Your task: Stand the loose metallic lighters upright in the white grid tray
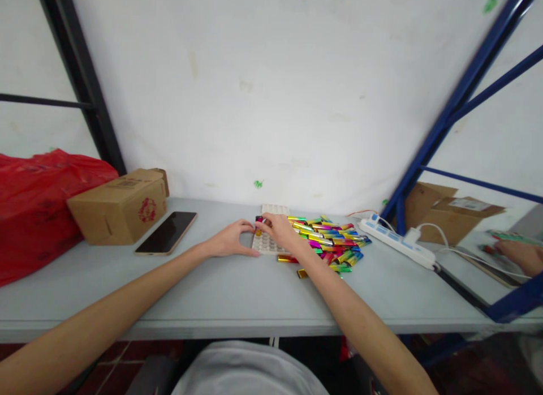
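Note:
In the head view, a pale tray with rows of round holes point(274, 248) lies on the table between my hands. My left hand point(229, 239) rests at its left edge, thumb and fingers apart in a C shape. My right hand point(278, 230) reaches over the tray, its fingers pinched at the far left corner on a small shiny tube with a dark pink end point(258, 219). A gold-coloured piece shows just below these fingertips. To the right is a spread-out pile of shiny metallic tubes point(326, 241) in several colours, partly hidden by my right forearm.
A phone point(167, 233), a cardboard box point(121, 208) and a red plastic bag point(42, 208) are on the left. A white power strip point(399, 243) with cables lies right of the pile. Beyond the blue frame point(449, 112) are an open carton point(445, 214) and another person's hand point(521, 254).

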Demonstrator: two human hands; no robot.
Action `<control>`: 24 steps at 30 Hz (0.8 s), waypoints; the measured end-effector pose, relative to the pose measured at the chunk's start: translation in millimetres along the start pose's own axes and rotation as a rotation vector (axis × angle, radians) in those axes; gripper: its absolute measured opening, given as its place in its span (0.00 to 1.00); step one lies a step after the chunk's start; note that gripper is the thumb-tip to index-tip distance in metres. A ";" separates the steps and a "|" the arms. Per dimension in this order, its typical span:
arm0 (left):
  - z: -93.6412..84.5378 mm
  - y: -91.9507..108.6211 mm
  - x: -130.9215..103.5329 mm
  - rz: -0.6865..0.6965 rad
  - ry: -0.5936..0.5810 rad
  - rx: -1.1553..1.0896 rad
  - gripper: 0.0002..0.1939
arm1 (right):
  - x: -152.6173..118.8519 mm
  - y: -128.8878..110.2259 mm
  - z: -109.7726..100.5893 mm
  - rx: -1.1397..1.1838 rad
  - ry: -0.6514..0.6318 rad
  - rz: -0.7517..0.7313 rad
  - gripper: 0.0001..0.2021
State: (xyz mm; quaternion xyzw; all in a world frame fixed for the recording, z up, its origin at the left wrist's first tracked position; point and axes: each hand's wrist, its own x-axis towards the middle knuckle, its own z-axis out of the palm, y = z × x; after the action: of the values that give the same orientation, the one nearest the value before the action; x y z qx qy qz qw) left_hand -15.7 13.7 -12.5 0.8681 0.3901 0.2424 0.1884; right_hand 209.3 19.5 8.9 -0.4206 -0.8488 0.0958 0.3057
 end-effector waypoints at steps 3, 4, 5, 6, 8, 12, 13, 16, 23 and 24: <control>-0.6 -0.3 0.2 0.008 -0.008 0.005 0.43 | -1.9 2.3 -9.2 -0.050 -0.004 -0.003 0.18; -0.8 -0.1 0.1 0.011 -0.006 0.013 0.43 | -5.5 3.5 -16.4 -0.052 0.006 0.005 0.18; -0.9 0.2 -0.1 0.013 -0.002 0.021 0.43 | -10.8 4.7 -25.5 -0.047 0.015 0.018 0.18; -1.0 0.6 -0.4 0.013 0.001 0.029 0.43 | -17.9 6.0 -36.0 -0.037 0.028 0.033 0.19; -1.3 1.9 -1.1 0.007 0.007 0.037 0.43 | -37.1 7.7 -58.4 -0.017 0.033 0.041 0.17; -3.0 4.8 -2.4 -0.002 -0.010 0.046 0.43 | -83.3 6.3 -85.3 -0.079 -0.081 -0.056 0.12; -3.4 5.3 -2.5 0.000 -0.014 0.049 0.43 | -93.1 5.1 -85.6 -0.121 -0.134 -0.059 0.11; -4.3 5.9 -2.4 0.003 -0.020 0.057 0.43 | -111.5 1.7 -75.3 -0.277 -0.211 -0.021 0.09; -5.9 7.0 -2.5 0.008 -0.035 0.064 0.42 | -113.9 0.3 -68.5 -0.281 -0.155 -0.032 0.08; -6.0 7.1 -2.6 0.009 -0.036 0.064 0.42 | -113.6 1.0 -72.7 -0.226 -0.123 -0.008 0.09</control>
State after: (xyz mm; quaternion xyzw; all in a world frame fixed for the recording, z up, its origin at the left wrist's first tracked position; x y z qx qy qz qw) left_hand -16.5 8.1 -4.7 0.8797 0.3902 0.2151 0.1662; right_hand 305.8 -74.5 16.4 -0.4422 -0.8731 0.0237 0.2039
